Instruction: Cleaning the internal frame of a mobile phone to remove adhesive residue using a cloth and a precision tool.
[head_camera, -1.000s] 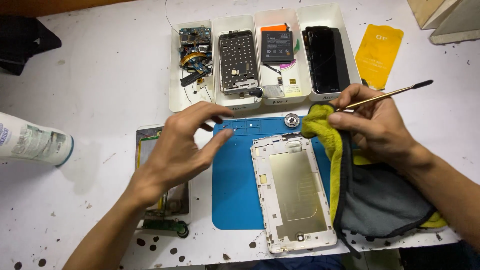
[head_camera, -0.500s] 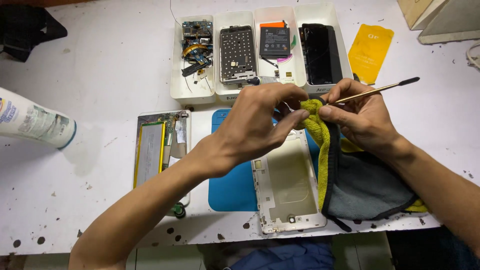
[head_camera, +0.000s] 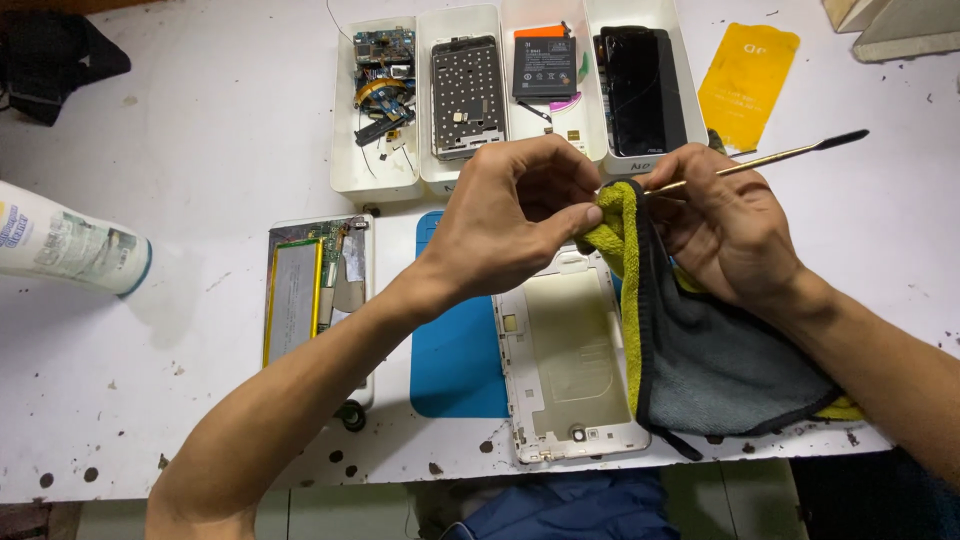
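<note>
Left hand (head_camera: 510, 225): fingers pinched shut on the yellow edge of the cloth (head_camera: 700, 350), above the phone back cover (head_camera: 565, 360)
Right hand (head_camera: 725, 235): closed grip on the thin metal spudger (head_camera: 790, 155), its dark tip angled up and away, the working end hidden in the fold
Cloth: soft and limp, grey with a yellow lining, draped over the blue mat (head_camera: 455, 360) and tabletop (head_camera: 200, 140) edge; best taken by a bunched fold
Spudger: light, stiff, slim; likely slippery, so hold near the middle
Nearby: white trays (head_camera: 375, 180) of phone parts, opened phone (head_camera: 310, 290) at left
</note>
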